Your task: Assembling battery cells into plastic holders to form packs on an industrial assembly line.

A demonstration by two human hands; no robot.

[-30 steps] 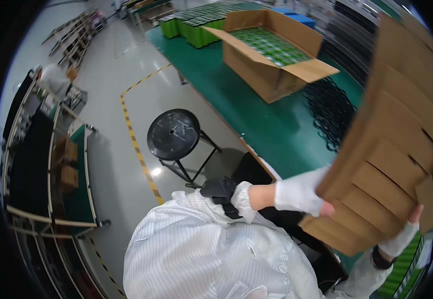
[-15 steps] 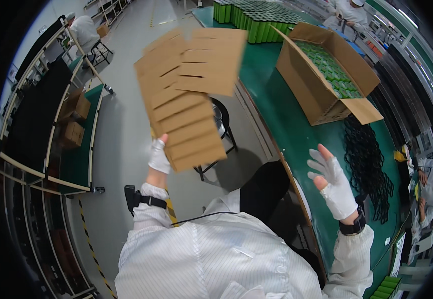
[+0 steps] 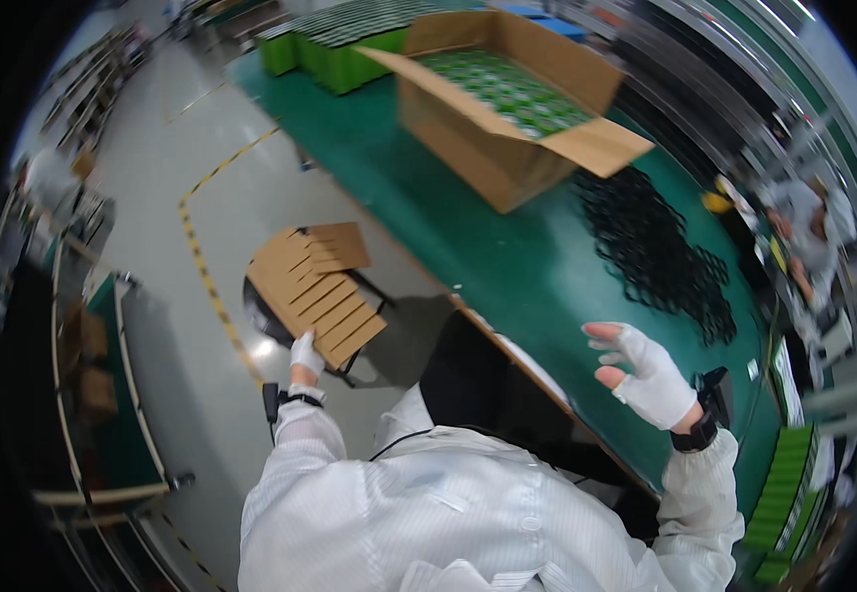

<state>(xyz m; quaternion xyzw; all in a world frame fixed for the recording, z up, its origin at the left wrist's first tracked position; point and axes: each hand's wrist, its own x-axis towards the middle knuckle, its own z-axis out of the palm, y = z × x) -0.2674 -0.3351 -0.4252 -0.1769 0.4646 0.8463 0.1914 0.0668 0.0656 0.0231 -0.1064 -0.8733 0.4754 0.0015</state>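
Observation:
My left hand (image 3: 306,357), in a white fingertip-less glove, grips the near end of a slotted brown cardboard divider piece (image 3: 300,281). The cardboard is over a round dark stool (image 3: 259,321); whether it rests on the seat I cannot tell. Above the green tabletop (image 3: 537,271) my right hand (image 3: 650,380), gloved alike, holds nothing, its fingers and thumb apart. Nearest to it on the table lies a heap of black linked rings (image 3: 650,237). Farther off stands an open carton (image 3: 468,153) with rows of green cylindrical cells (image 3: 507,89) inside.
Blocks of green cells (image 3: 335,59) stand at the table's far end, and another green stack (image 3: 782,493) lies at near right. A wheeled rack (image 3: 152,395) stands on the left. One co-worker (image 3: 803,237) is at the right, another (image 3: 53,183) far left.
My left hand has lowered the cardboard divider away from me, down to the stool. My view has turned, so the table and carton appear farther left. My right hand stays open.

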